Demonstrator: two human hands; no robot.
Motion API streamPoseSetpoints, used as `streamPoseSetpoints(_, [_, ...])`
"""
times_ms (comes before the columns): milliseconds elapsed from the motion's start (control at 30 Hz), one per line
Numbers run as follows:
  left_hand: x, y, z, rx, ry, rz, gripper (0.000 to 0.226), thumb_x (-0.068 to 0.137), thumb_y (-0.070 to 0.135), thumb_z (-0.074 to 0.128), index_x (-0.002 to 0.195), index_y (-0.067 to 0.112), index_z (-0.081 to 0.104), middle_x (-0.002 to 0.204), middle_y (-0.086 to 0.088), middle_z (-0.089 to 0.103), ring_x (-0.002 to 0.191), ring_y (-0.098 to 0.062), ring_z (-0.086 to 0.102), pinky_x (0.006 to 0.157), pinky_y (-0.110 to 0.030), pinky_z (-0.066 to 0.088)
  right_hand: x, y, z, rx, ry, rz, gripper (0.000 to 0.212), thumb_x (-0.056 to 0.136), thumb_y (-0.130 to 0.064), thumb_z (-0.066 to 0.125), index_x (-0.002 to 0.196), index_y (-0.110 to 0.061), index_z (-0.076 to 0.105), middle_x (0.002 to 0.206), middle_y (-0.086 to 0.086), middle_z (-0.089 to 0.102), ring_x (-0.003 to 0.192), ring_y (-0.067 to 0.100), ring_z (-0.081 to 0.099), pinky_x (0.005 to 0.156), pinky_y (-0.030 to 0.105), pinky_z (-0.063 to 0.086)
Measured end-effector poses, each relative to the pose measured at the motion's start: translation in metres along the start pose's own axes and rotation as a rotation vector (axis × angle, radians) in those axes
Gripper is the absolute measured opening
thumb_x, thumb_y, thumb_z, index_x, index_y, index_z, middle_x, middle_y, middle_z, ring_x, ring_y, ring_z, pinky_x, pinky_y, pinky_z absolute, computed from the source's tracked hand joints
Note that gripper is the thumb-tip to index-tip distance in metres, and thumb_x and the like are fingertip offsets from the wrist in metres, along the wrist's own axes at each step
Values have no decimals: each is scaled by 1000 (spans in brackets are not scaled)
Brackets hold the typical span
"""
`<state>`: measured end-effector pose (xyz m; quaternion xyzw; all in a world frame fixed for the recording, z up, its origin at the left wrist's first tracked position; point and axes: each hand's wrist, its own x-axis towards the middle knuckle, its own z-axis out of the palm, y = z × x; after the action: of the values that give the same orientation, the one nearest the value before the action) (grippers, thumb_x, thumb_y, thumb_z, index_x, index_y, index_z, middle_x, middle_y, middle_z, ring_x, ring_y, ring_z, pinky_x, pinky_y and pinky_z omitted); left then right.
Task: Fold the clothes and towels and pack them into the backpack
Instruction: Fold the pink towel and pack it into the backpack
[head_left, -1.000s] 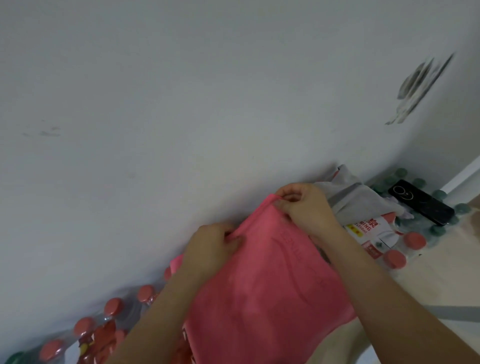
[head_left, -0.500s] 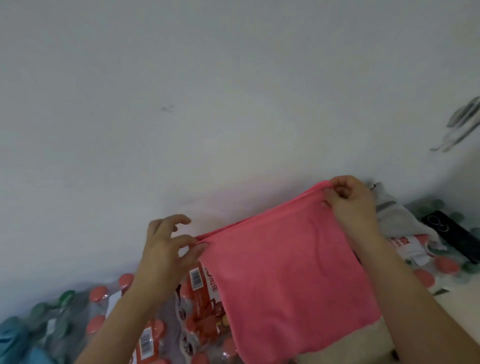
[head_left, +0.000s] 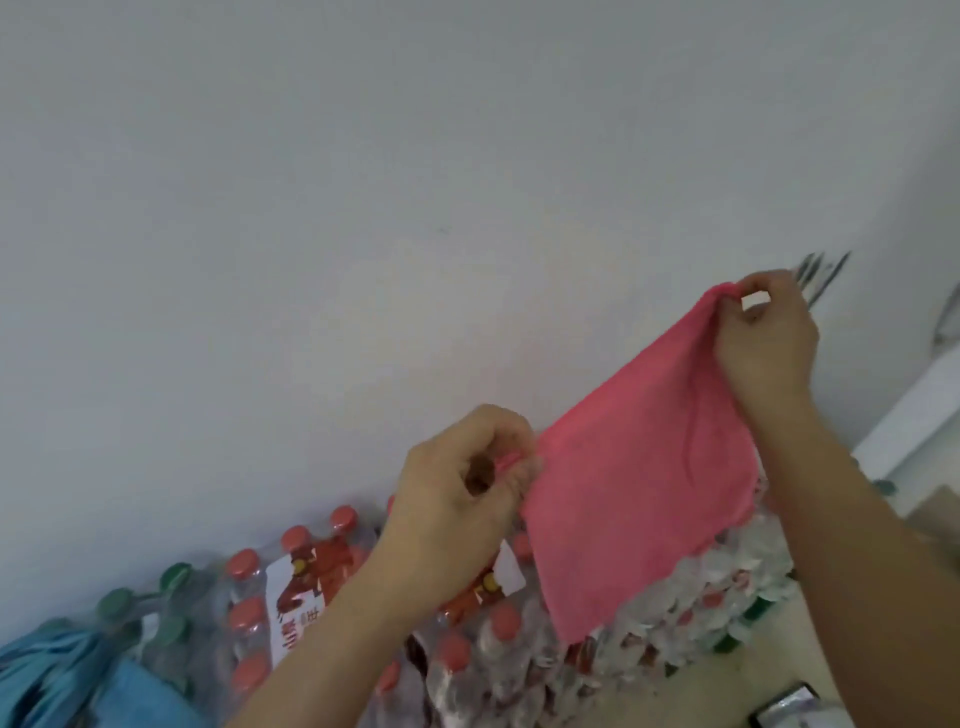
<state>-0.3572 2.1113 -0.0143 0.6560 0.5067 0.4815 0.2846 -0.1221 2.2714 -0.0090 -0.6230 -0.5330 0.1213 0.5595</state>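
A plain white wall is filling most of the view, with shrink-wrapped packs of red-capped plastic bottles lying along its base. One soft pink square towel is hanging in the air, stretching slantwise between two hands. The left hand is pinching its lower corner, fingers curling tightly around bunched fabric. The right hand is gripping the upper corner, fingertips closing on the hem beside one small white tag.
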Motion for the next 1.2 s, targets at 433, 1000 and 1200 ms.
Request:
streamPoseSetpoints(433, [-181, -113, -55, 234, -50, -470, 20, 83, 15, 66, 98, 24, 76, 98, 11, 70, 84, 4, 58, 74, -1, 37, -206, -91, 201, -86, -662, -366, 16, 88, -7, 51, 98, -15, 60, 83, 12, 69, 81, 36, 63, 71, 44, 49])
streamPoseSetpoints(1000, [-267, -151, -98, -188, 386, -912, 27, 80, 10, 74, 93, 33, 74, 58, 9, 49, 57, -8, 45, 60, -21, 39, -322, -100, 300, -199, -1049, -433, 14, 88, -13, 53, 96, -19, 64, 88, 6, 69, 87, 29, 63, 74, 37, 50])
streamPoseSetpoints(1200, [-267, -153, -107, -293, 528, -931, 20, 88, 1, 61, 93, 15, 75, 57, 14, 58, 54, 2, 48, 56, -10, 38, -331, -96, 299, -84, -1296, -407, 34, 92, -10, 51, 124, -19, 57, 116, 6, 67, 104, 25, 63, 94, 37, 49])
